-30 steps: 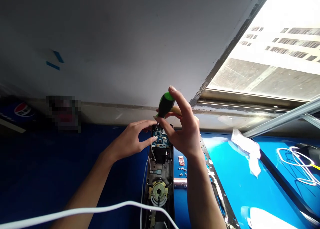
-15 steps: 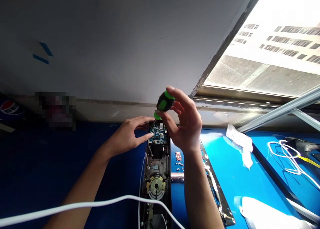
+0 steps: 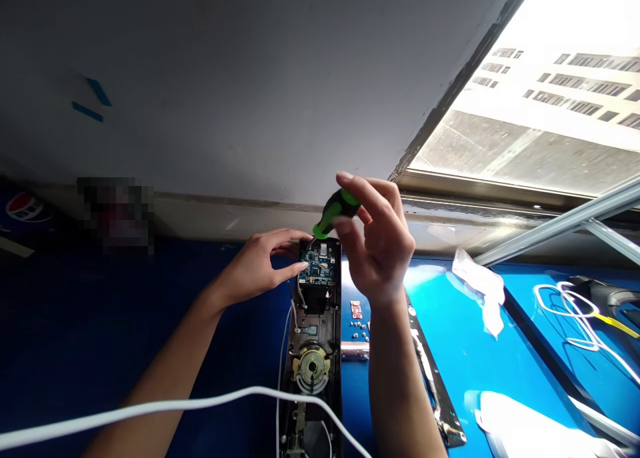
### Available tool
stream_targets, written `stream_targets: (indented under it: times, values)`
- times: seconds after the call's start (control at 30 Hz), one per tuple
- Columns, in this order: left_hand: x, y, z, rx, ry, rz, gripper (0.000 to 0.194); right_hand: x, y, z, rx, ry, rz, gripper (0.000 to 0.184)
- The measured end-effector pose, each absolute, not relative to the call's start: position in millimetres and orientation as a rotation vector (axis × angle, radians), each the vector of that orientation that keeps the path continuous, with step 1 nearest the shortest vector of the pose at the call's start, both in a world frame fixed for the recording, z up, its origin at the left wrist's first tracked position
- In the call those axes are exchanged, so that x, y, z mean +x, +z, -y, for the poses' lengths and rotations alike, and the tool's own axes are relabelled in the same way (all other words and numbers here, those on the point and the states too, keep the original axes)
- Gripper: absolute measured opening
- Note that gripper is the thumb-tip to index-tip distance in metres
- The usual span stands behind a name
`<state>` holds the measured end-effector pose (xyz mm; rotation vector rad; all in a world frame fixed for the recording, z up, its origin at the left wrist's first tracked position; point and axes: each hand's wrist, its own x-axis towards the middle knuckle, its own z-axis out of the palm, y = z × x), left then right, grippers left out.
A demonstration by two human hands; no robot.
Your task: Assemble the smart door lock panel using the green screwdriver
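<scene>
Blue table borders both edges of the housing.

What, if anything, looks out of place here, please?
Nothing looks spilled, but the white cable crosses the view of the open black housing, and small screws lie loose beside the red board.

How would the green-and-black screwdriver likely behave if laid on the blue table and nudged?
The screwdriver would probably roll, since its handle looks bulbous and rounded. With the shaft far thinner than the handle, it may curve rather than run straight. It is likely handle-heavy, as most of its visible bulk is there.
</scene>
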<state>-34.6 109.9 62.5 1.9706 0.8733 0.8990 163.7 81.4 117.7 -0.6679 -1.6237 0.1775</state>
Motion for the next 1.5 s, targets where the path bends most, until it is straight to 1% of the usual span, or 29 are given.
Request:
stream_targets:
  times: [0.1, 0.33, 0.47, 0.53, 0.67, 0.77, 0.83, 1.0, 1.07, 1.2, 1.27, 1.4, 1.43, 1.5]
  values:
    - [-34.6, 62.9, -110.1, 1.963, 0.893, -0.857, 0.041, 163.0, 118.6, -80.1, -0.631, 0.265, 1.691, 0.044]
    - [-33.8, 63.1, -110.3, 1.990, 0.908, -0.880, 0.039, 163.8, 119.1, -80.0, -0.656, 0.138, 1.574, 0.032]
    - [-34.3, 65.1, -110.0, 1.990, 0.899, -0.872, 0.040, 166.8, 118.6, -78.8, -0.674, 0.251, 1.708, 0.042]
    - [-34.8, 65.8, -109.8, 1.994, 0.903, -0.889, 0.040, 167.4, 116.9, -79.2, -0.681, 0.253, 1.671, 0.040]
    - [-35.3, 65.5, -109.5, 1.998, 0.903, -0.906, 0.040, 166.7, 116.0, -79.5, -0.713, 0.145, 1.596, 0.035]
    - [-35.0, 64.8, -109.3, 1.993, 0.909, -0.882, 0.041, 165.9, 118.1, -76.8, -0.743, 0.210, 1.714, 0.045]
    - [-34.8, 64.8, -109.1, 1.995, 0.915, -0.881, 0.040, 165.0, 118.8, -75.8, -0.722, 0.259, 1.749, 0.047]
    - [-34.8, 66.7, -108.1, 1.995, 0.906, -0.902, 0.039, 162.1, 118.5, -79.2, -0.623, 0.178, 1.598, 0.033]
    - [-34.8, 66.8, -108.0, 1.993, 0.906, -0.894, 0.039, 161.8, 119.6, -79.3, -0.629, 0.195, 1.618, 0.032]
    - [-34.8, 65.4, -108.5, 1.992, 0.909, -0.876, 0.039, 162.4, 120.3, -76.6, -0.641, 0.296, 1.729, 0.044]
    - [-34.7, 64.5, -108.7, 1.989, 0.910, -0.884, 0.038, 162.5, 118.9, -76.3, -0.656, 0.281, 1.704, 0.043]
    - [-34.5, 64.3, -108.8, 1.981, 0.905, -0.897, 0.038, 162.4, 117.4, -77.3, -0.658, 0.184, 1.612, 0.034]
    - [-34.4, 64.4, -108.8, 1.976, 0.908, -0.898, 0.039, 162.4, 117.9, -76.9, -0.655, 0.195, 1.632, 0.034]
    - [-34.1, 64.5, -108.7, 1.969, 0.911, -0.891, 0.038, 162.2, 119.5, -75.2, -0.658, 0.261, 1.709, 0.041]
